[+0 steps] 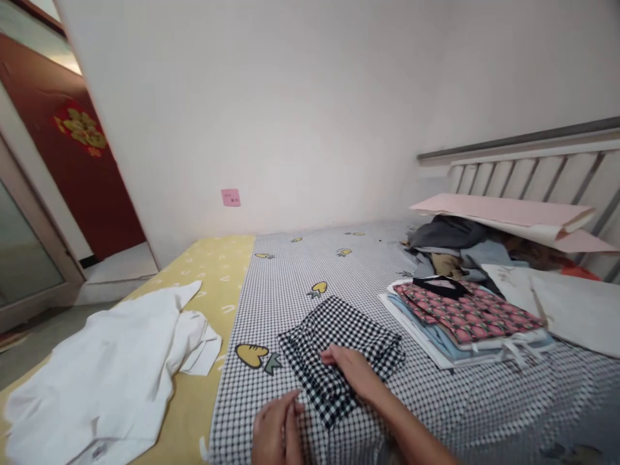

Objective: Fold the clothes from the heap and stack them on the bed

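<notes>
A black-and-white checked garment (317, 352), folded into a rough square, lies on the bed in front of me. My right hand (356, 371) rests on top of it with fingers extended to the left, touching the cloth. My left hand (278, 426) is beside the garment's near left edge, low over the bedsheet, its fingers stretched forward and holding nothing visible. Part of its fingers is hidden from this angle. To the right is a stack of folded clothes topped by a pink patterned garment (472, 310) with a black collar.
A white shirt (121, 361) is spread on the yellow strip (217, 265) of the bed at left. Behind the stack, a pile of dark clothes (448, 232) sits under pink sheets of card (504, 213). A white bag-like item (581, 310) lies at far right, near the slatted headboard (533, 171).
</notes>
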### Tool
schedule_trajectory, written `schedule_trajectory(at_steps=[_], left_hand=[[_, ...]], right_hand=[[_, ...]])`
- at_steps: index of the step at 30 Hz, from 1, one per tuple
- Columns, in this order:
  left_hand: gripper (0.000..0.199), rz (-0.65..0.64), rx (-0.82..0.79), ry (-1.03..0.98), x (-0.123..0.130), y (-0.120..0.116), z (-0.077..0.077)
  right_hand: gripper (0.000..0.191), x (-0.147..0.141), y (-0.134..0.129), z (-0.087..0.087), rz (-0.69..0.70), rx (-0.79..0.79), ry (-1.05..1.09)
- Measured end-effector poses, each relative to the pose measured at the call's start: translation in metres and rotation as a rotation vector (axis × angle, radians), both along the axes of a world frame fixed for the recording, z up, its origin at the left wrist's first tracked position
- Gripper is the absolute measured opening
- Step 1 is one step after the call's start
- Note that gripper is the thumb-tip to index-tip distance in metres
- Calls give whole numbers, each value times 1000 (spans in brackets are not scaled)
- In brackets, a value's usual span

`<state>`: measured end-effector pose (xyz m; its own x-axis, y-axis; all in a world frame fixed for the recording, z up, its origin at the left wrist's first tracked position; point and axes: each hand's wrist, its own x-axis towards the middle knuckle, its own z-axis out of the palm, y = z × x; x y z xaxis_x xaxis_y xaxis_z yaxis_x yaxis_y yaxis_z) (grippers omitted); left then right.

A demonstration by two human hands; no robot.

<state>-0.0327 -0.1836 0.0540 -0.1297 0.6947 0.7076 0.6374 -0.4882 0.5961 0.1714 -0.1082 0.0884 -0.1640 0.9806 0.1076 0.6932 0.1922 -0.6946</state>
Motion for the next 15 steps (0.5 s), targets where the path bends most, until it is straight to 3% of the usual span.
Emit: schedule_trajectory(at_steps=[3,5,7,10,12,15], left_hand=[[42,81,0,226,31,47,48],[50,64,-54,427,59,78,62],[49,48,-183,623,82,101,53],[54,99,-425,821,92,117,12],[57,150,-503,883,88,119,-11],[59,156,-545,918,84,119,-19]], right_hand=[[48,14,25,16,-241,124,-90],[43,17,41,18,-300,214,-231],[47,22,50,8,-278,246,-402],[52,49,46,-24,-284,113,-530],[54,78,29,-50,-440,19,-563],[56,124,-4,-79,-611,1,-611]])
